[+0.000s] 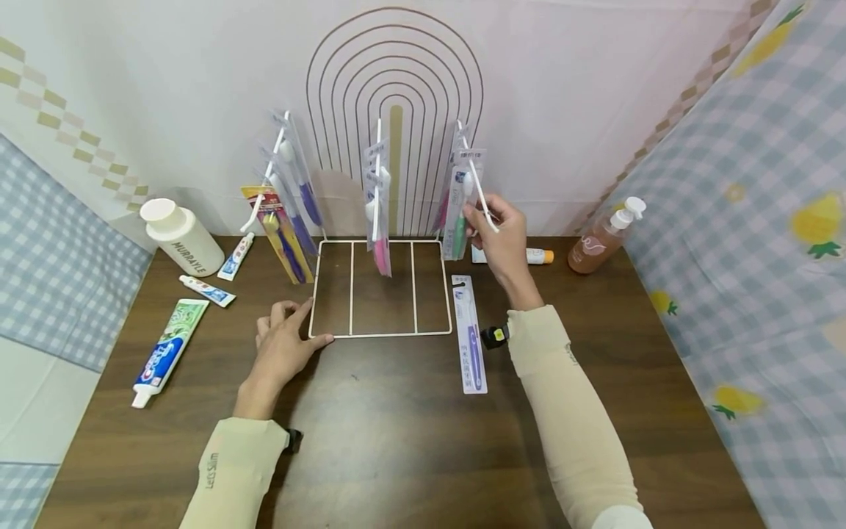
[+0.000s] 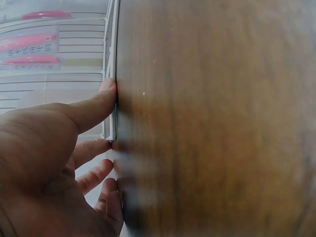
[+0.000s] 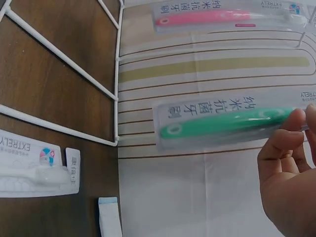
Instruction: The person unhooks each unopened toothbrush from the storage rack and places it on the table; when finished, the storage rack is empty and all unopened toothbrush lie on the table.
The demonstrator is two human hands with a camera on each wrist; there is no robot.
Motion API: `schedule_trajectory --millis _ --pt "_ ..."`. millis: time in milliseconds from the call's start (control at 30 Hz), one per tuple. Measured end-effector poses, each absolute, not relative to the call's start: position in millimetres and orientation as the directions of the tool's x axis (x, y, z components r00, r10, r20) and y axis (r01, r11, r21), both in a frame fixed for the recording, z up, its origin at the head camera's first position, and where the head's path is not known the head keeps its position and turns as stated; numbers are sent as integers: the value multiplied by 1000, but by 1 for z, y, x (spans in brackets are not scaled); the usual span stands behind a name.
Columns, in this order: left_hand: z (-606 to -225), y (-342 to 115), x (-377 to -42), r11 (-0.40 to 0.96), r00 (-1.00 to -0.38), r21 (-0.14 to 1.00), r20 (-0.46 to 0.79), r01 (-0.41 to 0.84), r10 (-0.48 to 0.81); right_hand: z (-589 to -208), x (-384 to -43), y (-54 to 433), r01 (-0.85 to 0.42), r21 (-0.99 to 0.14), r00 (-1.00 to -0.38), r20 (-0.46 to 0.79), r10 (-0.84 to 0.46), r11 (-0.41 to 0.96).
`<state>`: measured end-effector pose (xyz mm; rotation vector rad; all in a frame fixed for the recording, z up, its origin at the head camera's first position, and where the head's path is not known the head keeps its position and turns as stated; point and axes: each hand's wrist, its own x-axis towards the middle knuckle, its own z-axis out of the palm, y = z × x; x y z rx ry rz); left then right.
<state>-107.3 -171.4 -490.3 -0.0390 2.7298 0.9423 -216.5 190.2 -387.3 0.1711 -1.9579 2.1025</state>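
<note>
My right hand (image 1: 502, 235) pinches the edge of a packaged green toothbrush (image 3: 222, 123), which hangs at the right-hand hook of a white wire rack (image 1: 380, 336). Thumb and index finger of my left hand (image 1: 280, 345) touch the rack's front left corner, spread along its two sides. Packaged pink toothbrushes (image 1: 380, 253) hang from the middle hook. On the left hook are purple toothbrushes (image 1: 307, 202) in packs, with a yellow-backed toothbrush pack (image 1: 284, 239) foremost. A packaged purple toothbrush (image 1: 471, 338) lies on the table right of the rack.
At left stand a white bottle (image 1: 188, 239), two small toothpaste tubes (image 1: 236, 257) and a large toothpaste tube (image 1: 168, 349). Behind my right hand lies an orange-capped tube (image 1: 535, 256). A pump bottle (image 1: 598, 242) stands at right. Cloth walls (image 1: 562, 88) border the wooden table (image 1: 383, 441).
</note>
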Motion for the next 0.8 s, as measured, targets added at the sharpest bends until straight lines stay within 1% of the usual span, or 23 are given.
schedule_trajectory --millis 133,367,467,600,800 --pt "-490 -171 -108 791 -967 602 -250 -109 57 -386 -212 195 -293 -951 -950 278 142 -99" --pt "-491 -172 -107 788 -967 606 -246 -105 60 -381 -206 203 -304 -947 -943 283 174 -107" --pt "-492 -173 -107 773 -969 625 -240 -111 56 -384 -204 208 -304 -947 -942 283 181 -101" --pt "-494 -173 -108 768 -970 631 -236 -114 50 -390 -199 217 -288 -957 -941 275 198 -39" --pt "-491 -171 -107 786 -964 605 -262 -122 52 -409 -183 232 -217 -973 -948 230 222 78"
